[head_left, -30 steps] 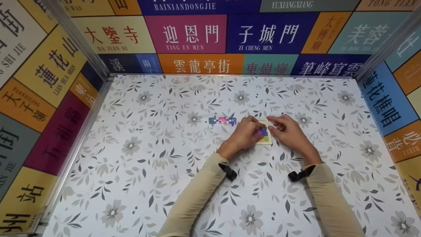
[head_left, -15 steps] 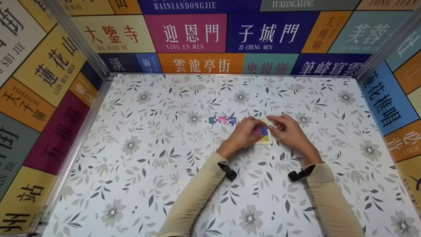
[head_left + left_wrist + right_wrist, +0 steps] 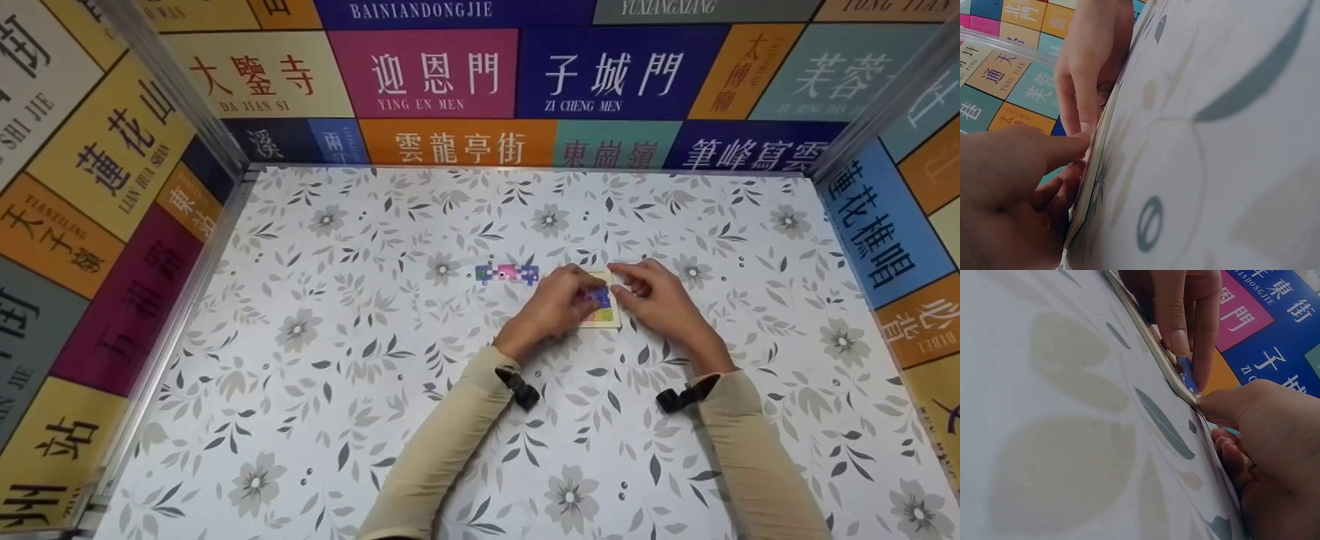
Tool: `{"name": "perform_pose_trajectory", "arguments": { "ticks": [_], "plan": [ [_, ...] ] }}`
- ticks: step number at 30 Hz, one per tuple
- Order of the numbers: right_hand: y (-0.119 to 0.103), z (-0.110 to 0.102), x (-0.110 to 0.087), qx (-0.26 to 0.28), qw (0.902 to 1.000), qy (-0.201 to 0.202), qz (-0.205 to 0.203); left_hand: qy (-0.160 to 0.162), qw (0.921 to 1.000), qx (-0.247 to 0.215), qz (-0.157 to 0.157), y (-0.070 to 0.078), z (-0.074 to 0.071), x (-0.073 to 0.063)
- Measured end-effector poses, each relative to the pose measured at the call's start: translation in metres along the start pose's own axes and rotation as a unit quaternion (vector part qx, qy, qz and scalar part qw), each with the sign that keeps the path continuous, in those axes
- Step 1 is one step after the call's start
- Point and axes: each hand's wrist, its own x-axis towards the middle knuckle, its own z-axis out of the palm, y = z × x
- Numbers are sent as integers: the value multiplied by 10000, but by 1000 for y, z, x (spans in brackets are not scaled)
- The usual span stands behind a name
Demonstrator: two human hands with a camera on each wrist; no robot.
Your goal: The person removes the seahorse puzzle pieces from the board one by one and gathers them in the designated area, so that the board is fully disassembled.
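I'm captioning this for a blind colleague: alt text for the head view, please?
A person's left hand covers part of a small cream-rimmed puzzle board, the right hand at its right edge. To their left, a row of blue and pink puzzle pieces lies on a white floral tabletop bordered by colourful lettered panels.

White floral-print tabletop [image 3: 300, 405] beneath a pale-rimmed puzzle tray [image 3: 604, 325] and, to its left, colourful puzzle pieces [image 3: 508, 273].

Cream tray [image 3: 602, 325], pink-blue puzzle pieces [image 3: 507, 272], floral tabletop [image 3: 420, 225]
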Motion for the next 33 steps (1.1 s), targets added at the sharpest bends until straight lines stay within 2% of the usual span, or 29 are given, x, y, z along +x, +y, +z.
{"name": "perform_pose_trajectory", "arguments": {
  "ticks": [6, 10, 12, 18, 19, 26, 33],
  "plan": [
    [0, 0, 0, -37, 10000, 27, -12, 98, 9998, 130, -105, 10, -7, -2],
    [1, 0, 0, -118, 9999, 55, -28, 136, 9999, 7, -34, 10, -7, -2],
    [1, 0, 0, -136, 9999, 43, -21, 196, 9998, 66, 77, 6, -2, 0],
    [1, -1, 0, -149, 9999, 12, -41, 190, 9996, 145, 122, 6, -4, -2],
    [1, -1, 0, -155, 9999, 10, -50, 149, 9998, 98, 95, 10, -9, -5],
    [1, 0, 0, -138, 9999, -16, -1, 140, 9997, 68, 176, 11, -13, -9],
    [0, 0, 0, -123, 9999, -58, 61, 409, 9985, 172, 315, 8, -25, -13]
  ]
}}
